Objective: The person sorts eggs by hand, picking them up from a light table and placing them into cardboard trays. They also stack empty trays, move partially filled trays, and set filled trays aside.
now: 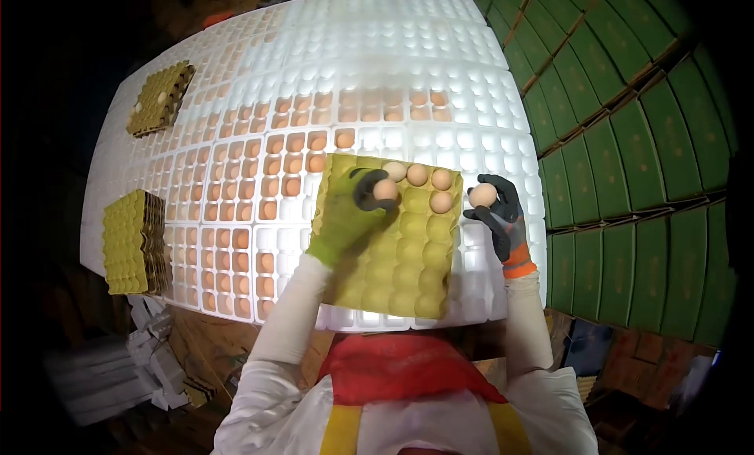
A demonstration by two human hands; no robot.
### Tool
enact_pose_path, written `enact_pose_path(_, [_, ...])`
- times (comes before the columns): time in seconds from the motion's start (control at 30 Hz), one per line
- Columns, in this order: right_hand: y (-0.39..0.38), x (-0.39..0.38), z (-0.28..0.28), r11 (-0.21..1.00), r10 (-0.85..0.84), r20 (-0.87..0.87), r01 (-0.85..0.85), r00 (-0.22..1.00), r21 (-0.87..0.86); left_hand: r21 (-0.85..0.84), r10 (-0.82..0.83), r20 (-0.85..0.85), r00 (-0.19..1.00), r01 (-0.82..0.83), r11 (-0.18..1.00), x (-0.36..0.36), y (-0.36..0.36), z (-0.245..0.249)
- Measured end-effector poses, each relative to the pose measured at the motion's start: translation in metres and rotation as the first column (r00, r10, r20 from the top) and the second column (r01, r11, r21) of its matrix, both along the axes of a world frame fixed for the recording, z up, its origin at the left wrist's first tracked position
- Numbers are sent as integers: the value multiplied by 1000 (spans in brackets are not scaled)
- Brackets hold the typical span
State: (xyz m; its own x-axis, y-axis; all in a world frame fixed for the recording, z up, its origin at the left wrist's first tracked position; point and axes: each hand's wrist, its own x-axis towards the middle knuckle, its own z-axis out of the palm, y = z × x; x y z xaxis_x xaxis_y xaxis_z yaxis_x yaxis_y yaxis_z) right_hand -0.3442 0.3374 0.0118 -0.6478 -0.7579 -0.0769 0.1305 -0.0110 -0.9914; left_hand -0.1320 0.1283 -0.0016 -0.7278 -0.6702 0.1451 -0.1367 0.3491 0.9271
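Note:
A yellow egg tray [385,274] lies in front of me on top of white foam egg trays [463,78]. Along its far edge sit several eggs [417,174], toward the right corner. My left hand [345,215], in a green glove with dark fingertips, is over the tray's far left part, its fingers closed round a brown egg [385,190]. Just right of the tray, my right hand [503,215], in a dark grey and orange glove, grips another egg [483,194] between thumb and fingers.
Brown eggs [232,192] fill many foam cups on the left. Two stacks of yellow trays, a near one [129,243] and a far one [161,97], stand at the left. Green boxes [605,164] are stacked along the right edge.

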Motion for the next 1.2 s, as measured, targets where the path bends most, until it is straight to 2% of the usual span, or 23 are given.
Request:
enact_pose_path(0.03, [-1, -7, -15, 1000, 20, -28, -20, 999, 1, 325, 56, -98, 994, -22, 945, 2, -7, -5])
enact_pose_path(0.1, [-14, -16, -30, 924, 248, -551, -23, 797, 383, 669, 175, -206, 963, 8, 744, 1, -9, -5])
enact_pose_path(0.17, [-33, 5, -24, 797, 484, -762, 142, 429, 587, 22, 72, -29, 997, -71, 997, -19, -17, -6])
enact_pose_path(0.2, [-30, 4, -28, 844, 413, -769, 112, 487, 525, -329, 68, 73, 995, -41, 943, -30, -20, -6])
enact_pose_path(0.3, [-20, -18, -53, 978, 169, -777, -4, 607, 210, -473, 37, 514, 857, 247, 846, -65, -20, 22])
enact_pose_path(0.33, [-10, -18, -41, 950, 140, -80, -111, 987, 292, -496, 74, 670, 739, 372, 785, -72, -21, 24])
enact_pose_path(0.37, [-2, -22, -35, 984, 115, 141, -132, 983, 117, -500, 69, 644, 762, 351, 792, -72, -25, 20])
enact_pose_path(0.4, [2, -26, -30, 993, 120, 361, -105, 925, -61, -506, 63, 566, 822, 286, 814, -67, -28, 17])
enact_pose_path(0.47, [3, -30, -18, 993, 79, 327, -46, 942, -105, -497, 53, 405, 913, 171, 851, -49, -29, 13])
enact_pose_path(0.5, [0, -36, -20, 994, 94, 273, -78, 957, -71, -390, 59, 313, 948, 72, 918, -37, -21, 21])
enact_pose_path(0.57, [-11, -55, -31, 973, 152, 185, -180, 971, 146, 282, 49, 43, 998, -60, 957, -15, -30, -16])
enact_pose_path(0.6, [-20, -61, -41, 960, 195, -225, -139, 955, 243, 517, 63, -97, 993, -4, 856, -10, -25, -15])
enact_pose_path(0.63, [-29, -63, -50, 947, 245, -589, -61, 770, 315, 711, 128, -215, 968, 66, 700, -7, -19, -12])
enact_pose_path(0.67, [-35, -63, -58, 936, 295, -843, 41, 450, 350, 690, 102, -223, 969, 83, 719, -11, -16, -9])
enact_pose_path(0.7, [-44, -51, -28, 896, 331, -736, 49, 591, 442, 668, 78, -233, 969, 101, 737, -17, -14, -4])
enact_pose_path(0.8, [-64, -42, -34, 745, 608, -772, 205, 185, 635, 665, 46, -241, 969, 130, 735, -38, -12, 6])
enact_pose_path(0.87, [-64, -52, -38, 789, 542, -754, 84, 372, 609, 605, -110, -97, 989, 146, 783, -50, -23, -6])
enact_pose_path(0.9, [-57, -60, -45, 833, 481, -740, 18, 470, 553, 92, -84, 17, 996, 82, 992, -67, -18, -3])
enact_pose_path(0.93, [-53, -66, -49, 870, 427, -709, -41, 561, 491, -100, -92, 199, 976, 114, 988, -75, -16, 4])
enact_pose_path(0.97, [-49, -70, -53, 969, 240, -652, -139, 719, 203, -275, -60, 372, 926, 172, 946, -82, -12, 12])
enact_pose_path(1.0, [-44, -63, -26, 917, 274, -124, -220, 954, 332, -421, 2, 528, 849, 259, 869, -90, -8, 20])
enact_pose_path(1.07, [-32, -69, -38, 937, 246, 209, -287, 947, 199, -401, -12, 669, 744, 374, 836, -105, -2, 26])
enact_pose_path(1.2, [-23, -67, -38, 967, 224, 248, -246, 943, 61, -324, -44, 495, 868, 231, 917, -95, -12, 18])
